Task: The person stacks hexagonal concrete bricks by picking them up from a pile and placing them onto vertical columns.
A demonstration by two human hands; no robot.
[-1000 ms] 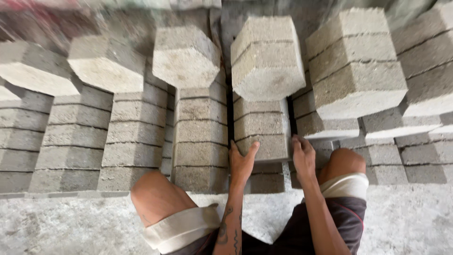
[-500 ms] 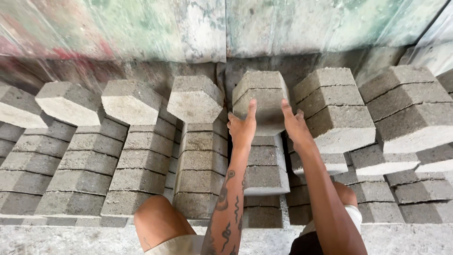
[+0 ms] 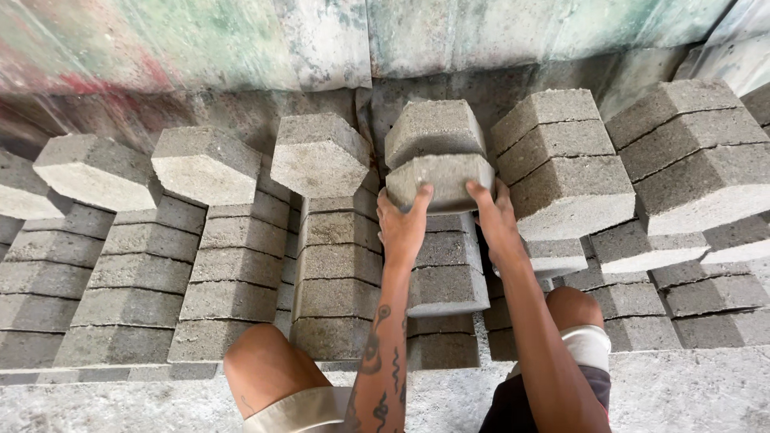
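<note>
My left hand [image 3: 403, 227] and right hand [image 3: 495, 222] clamp the grey paving block [image 3: 439, 178] by its two side edges, each grip closed on it, thumbs under its front face. The block sits on top of the middle stack [image 3: 445, 277]. Narrow gaps part that stack from the left column [image 3: 333, 265] and the taller right pile [image 3: 561, 172]; the painted wall [image 3: 241, 40] stands close behind.

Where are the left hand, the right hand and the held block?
left hand [image 3: 403, 226], head view, back of the hand
right hand [image 3: 497, 220], head view, back of the hand
held block [image 3: 443, 178], head view, its front face
</note>
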